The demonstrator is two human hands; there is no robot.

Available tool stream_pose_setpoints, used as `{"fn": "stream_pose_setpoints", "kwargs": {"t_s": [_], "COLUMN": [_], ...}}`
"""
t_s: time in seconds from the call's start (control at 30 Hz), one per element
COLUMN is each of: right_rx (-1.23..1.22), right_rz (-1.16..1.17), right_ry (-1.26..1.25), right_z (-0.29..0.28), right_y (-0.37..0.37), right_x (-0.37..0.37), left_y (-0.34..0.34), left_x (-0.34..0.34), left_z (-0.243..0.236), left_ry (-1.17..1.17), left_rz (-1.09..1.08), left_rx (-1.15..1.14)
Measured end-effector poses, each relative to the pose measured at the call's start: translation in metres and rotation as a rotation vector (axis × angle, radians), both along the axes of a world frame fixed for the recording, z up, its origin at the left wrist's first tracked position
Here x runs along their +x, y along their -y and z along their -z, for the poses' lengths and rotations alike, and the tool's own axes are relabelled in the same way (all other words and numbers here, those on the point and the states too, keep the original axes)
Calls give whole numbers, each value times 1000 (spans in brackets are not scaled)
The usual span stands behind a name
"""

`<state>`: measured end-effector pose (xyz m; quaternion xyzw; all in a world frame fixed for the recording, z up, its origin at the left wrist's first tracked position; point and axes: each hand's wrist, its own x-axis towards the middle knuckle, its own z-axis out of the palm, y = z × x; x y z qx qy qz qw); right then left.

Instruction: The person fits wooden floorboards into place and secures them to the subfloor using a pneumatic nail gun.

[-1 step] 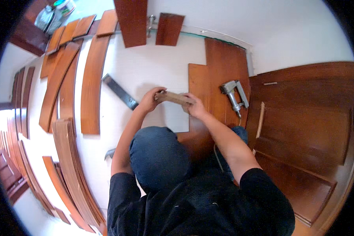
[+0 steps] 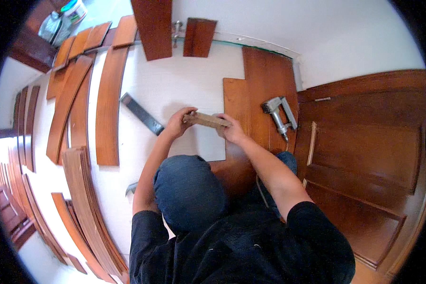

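Both my hands grip a short, light-brown strip, seen nearly edge-on, that looks like a piece of wood board (image 2: 206,120). My left hand (image 2: 179,122) is closed round its left end. At the other end, the fingers of my right hand (image 2: 232,128) wrap it. The strip is held up over the white floor underlay (image 2: 175,80). Near my left wrist a dark, flat metal bar (image 2: 142,113) lies slantwise on the underlay. To the right of my right hand, laid reddish-brown floorboards (image 2: 270,80) carry a silver nail gun (image 2: 280,116) with a hose.
Loose floorboards (image 2: 110,109) lie scattered on the left, beside a long stack of boards (image 2: 83,184). Two dark boards (image 2: 152,28) lean at the far wall near a small pipe fitting (image 2: 177,29). A brown panelled door (image 2: 364,146) stands at right. A white tub (image 2: 74,10) sits far left.
The whole view has shifted slightly. Both hands still hold the strip in nearly the same pose.
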<state>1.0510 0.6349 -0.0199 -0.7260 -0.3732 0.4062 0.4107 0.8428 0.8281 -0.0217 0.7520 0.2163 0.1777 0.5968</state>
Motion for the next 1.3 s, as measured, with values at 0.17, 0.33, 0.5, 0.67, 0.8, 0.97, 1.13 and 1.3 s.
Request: {"fn": "stream_pose_setpoints", "kwargs": {"t_s": [0.17,0.33,0.5,0.67,0.8,0.97,1.13,1.3], "right_rx": [-73,73,-114,-175,-149,-157,-112,-333], "right_rz": [50,299,445,515,533,486,418,381], "right_ry": [46,159,208,278,230,198,455,679], "right_z": [-19,-19,-11,-2,11,19,30,32], "right_y": [-14,-15,-33,-77,-98,-150,-194,-204], "right_x": [-8,18,90,150,222,247,253,265], "left_y": [-10,-29,-64,-87,-92,-102,-108,-103], "left_x": [-9,-21,-34,-44,-22,-28,-34,-8], "left_z": [-7,5,-7,53,65,69,83,36], "left_ry": [-54,3,-130,-202,-363,-517,-581,-642], "left_rz": [-22,-224,-567,-628,-564,-559,-571,-525], "left_rx": [-116,-392,-457,-263,-119,-89,-153,-331]}}
